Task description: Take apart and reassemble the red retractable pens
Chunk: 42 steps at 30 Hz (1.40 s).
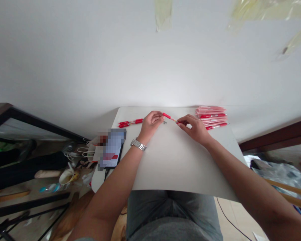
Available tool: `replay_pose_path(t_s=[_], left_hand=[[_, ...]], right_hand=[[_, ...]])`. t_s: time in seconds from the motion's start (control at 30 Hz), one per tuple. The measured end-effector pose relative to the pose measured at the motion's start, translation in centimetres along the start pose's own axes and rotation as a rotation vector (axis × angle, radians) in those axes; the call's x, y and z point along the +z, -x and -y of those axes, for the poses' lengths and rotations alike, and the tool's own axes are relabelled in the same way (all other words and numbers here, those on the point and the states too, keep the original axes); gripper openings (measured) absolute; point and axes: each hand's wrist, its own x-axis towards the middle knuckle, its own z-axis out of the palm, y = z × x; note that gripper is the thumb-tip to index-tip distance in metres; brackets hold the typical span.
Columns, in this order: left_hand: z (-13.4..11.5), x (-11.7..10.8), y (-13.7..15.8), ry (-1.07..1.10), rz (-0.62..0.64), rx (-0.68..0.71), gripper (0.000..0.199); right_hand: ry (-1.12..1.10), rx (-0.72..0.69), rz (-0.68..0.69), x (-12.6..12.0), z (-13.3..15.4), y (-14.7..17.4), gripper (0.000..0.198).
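A red pen (pixel 171 117) is held between my two hands above the back of the white table. My left hand (pixel 152 119), with a metal watch on its wrist, pinches the end with the red grip. At the other end, the fingers of my right hand (pixel 192 124) are closed on the pen's red part. A small grey piece (pixel 165 122) lies on the table just below the pen; its kind is unclear. Several red pens (pixel 130 123) lie to the left of my left hand. Right of my right hand is a pile of pink and red pens (pixel 212 115).
A phone or tablet (pixel 112 147), partly blurred, lies on the table's (pixel 170 167) left edge with a cable. The white wall (pixel 140 60) rises directly behind. A cup (pixel 66 176) and a bottle (pixel 50 188) are at lower left. Plastic bags (pixel 281 174) lie at right.
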Motion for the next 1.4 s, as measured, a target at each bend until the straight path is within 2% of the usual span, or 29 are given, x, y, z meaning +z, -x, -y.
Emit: replay_pose_path(t_s=[0.13, 0.23, 0.57, 1.03, 1.4], left_hand=[[-0.1, -0.5, -0.1, -0.292, -0.056, 0.157, 0.025], [0.0, -0.8, -0.1, -0.476, -0.056, 0.225, 0.022], [0.8, -1.2, 0.3, -0.876, -0.004, 0.244, 0.024], [1.2, -0.7, 0.2, -0.993, 0.032, 0.219, 0.021], [1.4, 0.0, 0.2, -0.957, 0.049, 0.236, 0.017]], right_hand=[[0.010, 0.005, -0.014, 0.0, 0.2, 0.0, 0.025], [0.012, 0.014, -0.018, -0.1, 0.2, -0.1, 0.026], [0.035, 0.035, -0.049, 0.0, -0.1, -0.2, 0.026], [0.028, 0.047, -0.059, 0.0, 0.1, -0.2, 0.026], [0.032, 0.045, -0.054, 0.1, -0.1, -0.2, 0.022]])
